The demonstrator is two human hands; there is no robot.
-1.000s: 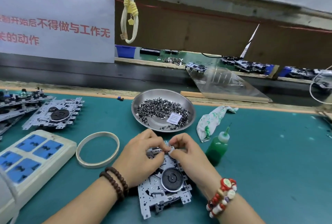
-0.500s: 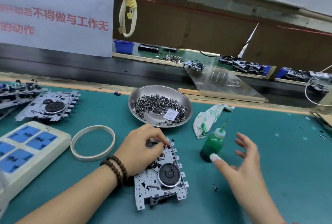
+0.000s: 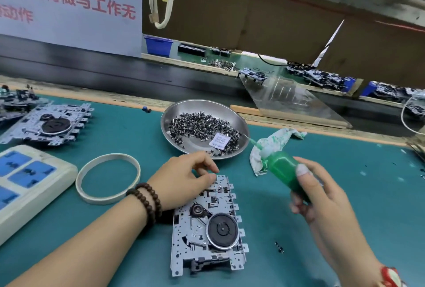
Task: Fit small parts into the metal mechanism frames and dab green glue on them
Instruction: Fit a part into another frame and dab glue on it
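Observation:
A metal mechanism frame [image 3: 208, 229] with a black flywheel lies on the green mat in front of me. My left hand [image 3: 181, 178] rests on its upper left corner, fingers curled down onto the frame's top edge. My right hand [image 3: 322, 197] grips the green glue bottle [image 3: 281, 171], lifted off the mat and tilted with its nozzle pointing up-left toward the dish. The steel dish [image 3: 239, 125] behind the frame holds several small dark parts and a white packet. One loose small part [image 3: 279, 247] lies on the mat right of the frame.
A glue-stained rag [image 3: 276, 143] lies right of the dish. A white ring [image 3: 108, 177] and a power strip [image 3: 27, 183] sit at the left. More frames [image 3: 49, 124] are stacked at the far left. A clear plastic sheet [image 3: 292, 100] leans at the back.
My right hand left the frame, reached right, and has picked up the green glue bottle, tilting it. My left hand has stayed on the frame's top corner.

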